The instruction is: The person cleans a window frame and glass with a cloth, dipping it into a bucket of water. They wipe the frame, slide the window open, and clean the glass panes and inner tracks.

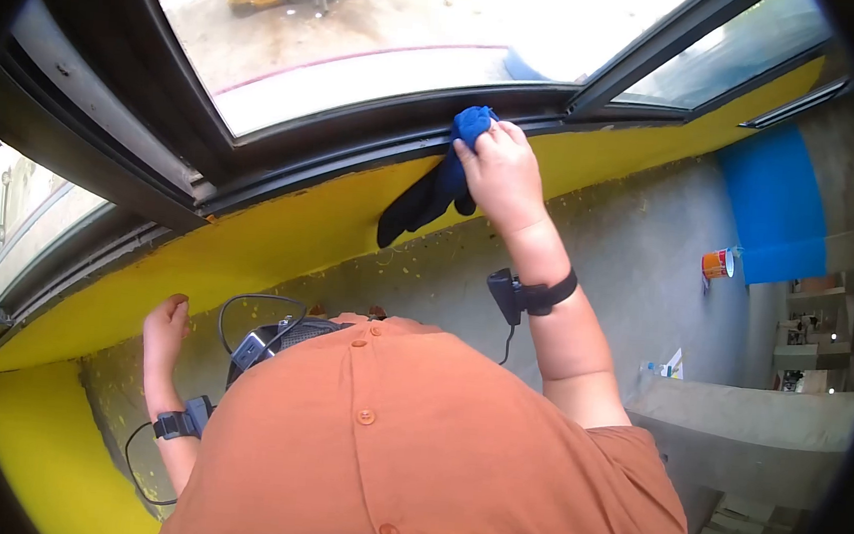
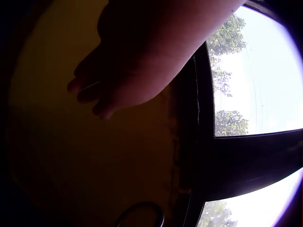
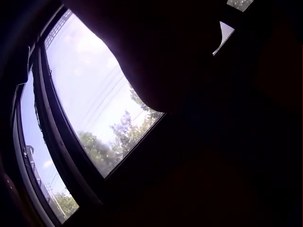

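Observation:
My right hand (image 1: pixel 506 178) grips a blue and black cloth (image 1: pixel 435 195) at the lower track of the window frame (image 1: pixel 357 131). The cloth's blue part bunches up by the fingers, and its dark end hangs down over the yellow wall. In the right wrist view the hand is a dark shape against the bright window (image 3: pixel 90 90), and the cloth is lost in shadow. Lower on the left, my left hand (image 1: pixel 166 329) hangs beside the yellow wall (image 1: pixel 278 245) with loosely bent fingers and nothing in it. Those relaxed fingers (image 2: pixel 106 106) also show in the left wrist view.
Another window section (image 1: pixel 36 206) continues on the left. A cable loops from a small device (image 1: pixel 255 349) at the waist. Farther right, an orange and white bucket (image 1: pixel 717 264) is near a blue wall patch (image 1: pixel 773 204). A pale ledge (image 1: pixel 747 413) runs below it.

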Demonstrator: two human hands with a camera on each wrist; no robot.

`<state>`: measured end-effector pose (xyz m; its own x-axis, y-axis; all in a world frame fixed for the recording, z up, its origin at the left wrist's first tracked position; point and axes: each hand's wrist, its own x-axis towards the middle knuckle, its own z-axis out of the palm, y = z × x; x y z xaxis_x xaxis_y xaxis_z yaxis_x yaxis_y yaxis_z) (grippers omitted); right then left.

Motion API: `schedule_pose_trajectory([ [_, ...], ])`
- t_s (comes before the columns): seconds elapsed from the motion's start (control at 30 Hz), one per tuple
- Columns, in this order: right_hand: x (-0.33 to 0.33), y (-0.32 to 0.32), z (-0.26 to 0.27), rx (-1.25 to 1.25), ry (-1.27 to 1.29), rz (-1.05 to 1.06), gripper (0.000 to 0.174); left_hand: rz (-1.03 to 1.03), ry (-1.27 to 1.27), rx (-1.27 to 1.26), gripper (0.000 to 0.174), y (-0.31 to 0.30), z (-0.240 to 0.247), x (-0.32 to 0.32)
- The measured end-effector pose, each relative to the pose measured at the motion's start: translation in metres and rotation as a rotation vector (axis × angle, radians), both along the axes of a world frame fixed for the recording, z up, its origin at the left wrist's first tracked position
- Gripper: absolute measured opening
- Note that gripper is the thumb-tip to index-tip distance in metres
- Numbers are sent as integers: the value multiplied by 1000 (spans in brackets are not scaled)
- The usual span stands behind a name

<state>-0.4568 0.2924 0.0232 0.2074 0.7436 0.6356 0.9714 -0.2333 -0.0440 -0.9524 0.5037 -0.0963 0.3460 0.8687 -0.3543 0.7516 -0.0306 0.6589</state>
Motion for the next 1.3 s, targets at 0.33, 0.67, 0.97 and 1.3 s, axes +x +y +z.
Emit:
schedule_pose_trajectory([
  [0.33,-52,36,-1,-42,-8,128,14,-233,-63,-153,30,12,22,23],
  [0.67,-89,27,34,-60,1583,354,28,-801,-211,-57,52,9,145,76],
  [0.97,-69,-46,16,-189,1489,43,29,-633,-594,395,83,-35,209,120],
  [1.3,-94,10,52,-160,1163,228,19,-355,-728,326,77,-44,213,155],
])
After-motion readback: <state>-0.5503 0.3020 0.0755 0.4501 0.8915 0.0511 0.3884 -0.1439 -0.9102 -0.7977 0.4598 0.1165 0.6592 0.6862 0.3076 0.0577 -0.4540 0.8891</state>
